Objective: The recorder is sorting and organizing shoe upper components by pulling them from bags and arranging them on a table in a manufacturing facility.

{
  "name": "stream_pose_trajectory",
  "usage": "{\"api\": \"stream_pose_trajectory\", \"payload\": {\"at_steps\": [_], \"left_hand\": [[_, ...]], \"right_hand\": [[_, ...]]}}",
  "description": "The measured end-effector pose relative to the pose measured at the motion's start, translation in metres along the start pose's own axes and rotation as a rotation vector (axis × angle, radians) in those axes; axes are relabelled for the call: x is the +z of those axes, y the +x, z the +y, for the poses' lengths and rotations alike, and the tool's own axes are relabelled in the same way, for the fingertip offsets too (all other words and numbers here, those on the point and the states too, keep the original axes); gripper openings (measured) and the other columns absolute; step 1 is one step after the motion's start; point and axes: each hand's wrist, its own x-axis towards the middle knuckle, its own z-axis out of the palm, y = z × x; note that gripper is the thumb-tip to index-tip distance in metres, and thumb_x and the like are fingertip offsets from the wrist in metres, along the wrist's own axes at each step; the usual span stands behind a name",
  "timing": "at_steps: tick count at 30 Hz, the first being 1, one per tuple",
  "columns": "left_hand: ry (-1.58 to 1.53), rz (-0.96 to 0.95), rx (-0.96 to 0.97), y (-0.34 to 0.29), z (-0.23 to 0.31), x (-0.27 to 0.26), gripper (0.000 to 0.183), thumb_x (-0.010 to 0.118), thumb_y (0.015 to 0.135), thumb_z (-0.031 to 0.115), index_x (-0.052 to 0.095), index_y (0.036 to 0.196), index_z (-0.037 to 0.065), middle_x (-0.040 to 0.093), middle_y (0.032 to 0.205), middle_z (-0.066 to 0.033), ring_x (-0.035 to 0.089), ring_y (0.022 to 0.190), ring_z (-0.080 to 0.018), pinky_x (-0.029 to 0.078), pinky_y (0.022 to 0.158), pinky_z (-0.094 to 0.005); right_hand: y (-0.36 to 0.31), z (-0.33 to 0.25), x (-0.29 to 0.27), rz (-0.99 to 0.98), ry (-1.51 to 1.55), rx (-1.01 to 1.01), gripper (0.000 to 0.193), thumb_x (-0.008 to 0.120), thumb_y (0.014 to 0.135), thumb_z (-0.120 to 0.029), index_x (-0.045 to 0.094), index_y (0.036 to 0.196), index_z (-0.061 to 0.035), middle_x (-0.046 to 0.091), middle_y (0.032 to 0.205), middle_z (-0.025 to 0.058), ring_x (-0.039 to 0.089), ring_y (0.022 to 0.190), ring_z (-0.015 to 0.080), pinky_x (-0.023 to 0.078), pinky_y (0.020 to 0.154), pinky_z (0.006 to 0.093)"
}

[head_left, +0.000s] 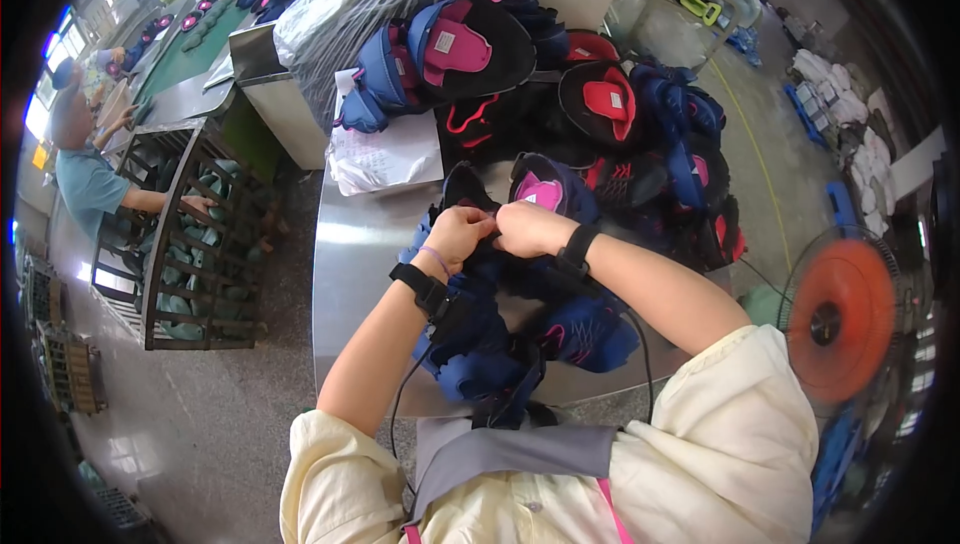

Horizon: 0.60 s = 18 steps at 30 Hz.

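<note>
On a metal table, my left hand [456,241] and my right hand [528,229] meet fingertip to fingertip, both closed in a pinch. Between them is the dark edge of a navy shoe upper [470,184]; the exact spot they grip is hidden by the fingers. Right behind my right hand shows a navy upper with a pink insert [541,190]. Closer to my body, below my wrists, lie more navy uppers [590,332], one with crossed laces. Each of my wrists wears a black strap with a cable.
Heaped uppers [480,49] in navy, pink, black and red cover the table's far side, beside a paper sheet [385,152]. An orange fan [838,319] stands at right. To the left, a co-worker [95,184] reaches into a slatted cart [170,244] of green pieces.
</note>
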Motion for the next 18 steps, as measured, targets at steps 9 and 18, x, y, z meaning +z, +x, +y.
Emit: {"api": "stream_pose_trajectory", "payload": {"at_steps": [9, 18], "left_hand": [[0.103, -0.011, 0.091, -0.003, 0.003, 0.000, 0.021, 0.063, 0.080, 0.023, 0.066, 0.083, 0.002, 0.064, 0.071, -0.0055, 0.057, 0.067, -0.0141, 0.044, 0.063, -0.0275], [0.656, 0.209, 0.448, -0.007, 0.062, 0.071, 0.013, 0.057, 0.078, 0.014, 0.067, 0.082, 0.007, 0.061, 0.082, -0.0098, 0.058, 0.083, -0.0250, 0.041, 0.074, -0.0320]], "right_hand": [[-0.023, 0.027, -0.013, 0.100, 0.011, -0.022, 0.034, 0.067, 0.066, -0.023, 0.061, 0.086, 0.0033, 0.063, 0.081, 0.0192, 0.061, 0.076, 0.0318, 0.047, 0.069, 0.0363], [-0.063, 0.063, -0.019, 0.217, 0.737, 0.125, 0.010, 0.051, 0.077, -0.002, 0.059, 0.080, 0.0033, 0.060, 0.064, 0.0079, 0.062, 0.053, 0.0160, 0.047, 0.043, 0.0264]]}}
